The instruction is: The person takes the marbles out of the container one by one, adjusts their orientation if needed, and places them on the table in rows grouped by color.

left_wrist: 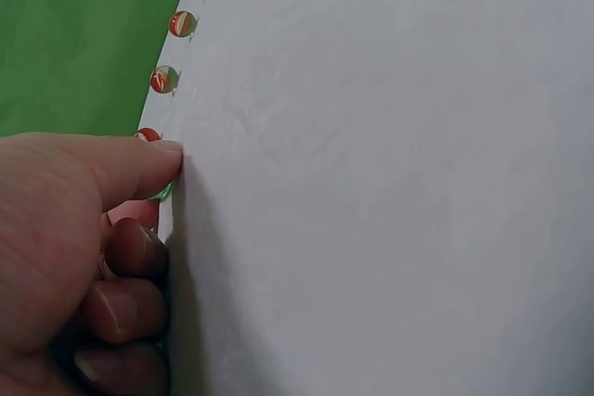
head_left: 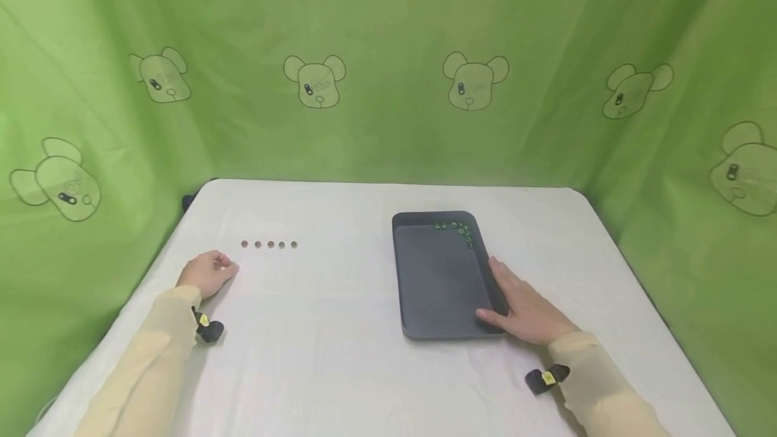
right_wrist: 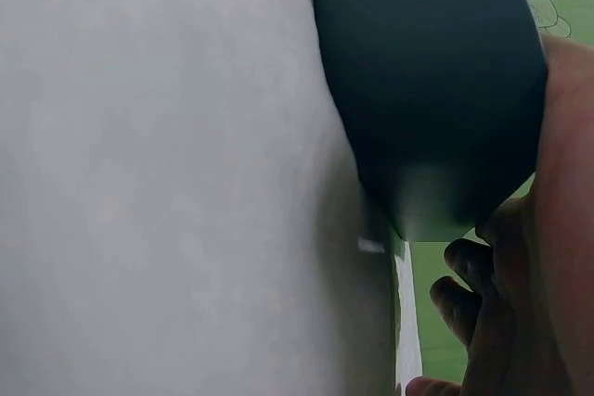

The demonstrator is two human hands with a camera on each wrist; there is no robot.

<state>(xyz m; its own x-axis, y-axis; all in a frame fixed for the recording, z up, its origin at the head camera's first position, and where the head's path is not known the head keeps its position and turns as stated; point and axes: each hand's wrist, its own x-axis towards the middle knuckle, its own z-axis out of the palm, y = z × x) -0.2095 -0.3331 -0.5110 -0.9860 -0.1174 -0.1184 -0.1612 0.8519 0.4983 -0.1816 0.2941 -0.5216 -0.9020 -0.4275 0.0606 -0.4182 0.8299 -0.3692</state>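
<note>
My left hand (head_left: pixel 209 272) is low over the cloth at the left, its fingers curled. In the left wrist view, a bit of a green marble (left_wrist: pixel 163 193) shows between the thumb and index finger; the rest is hidden. Just beyond that hand runs a row of several glass marbles (head_left: pixel 270 245), reddish at the left and greenish at the right. A dark grey rectangular tray (head_left: pixel 434 282) lies right of centre, with several green marbles (head_left: pixel 463 230) gathered in its far right corner. My right hand (head_left: pixel 531 309) grips the tray's right side, thumb over the rim, fingers along the outside.
A white cloth (head_left: pixel 315 376) covers the table. Green curtains (head_left: pixel 394 133) with bear-head outlines enclose its back and both sides. Black straps with small devices (head_left: pixel 210 331) sit at both wrists, over pale yellow sleeves (head_left: pixel 142 363).
</note>
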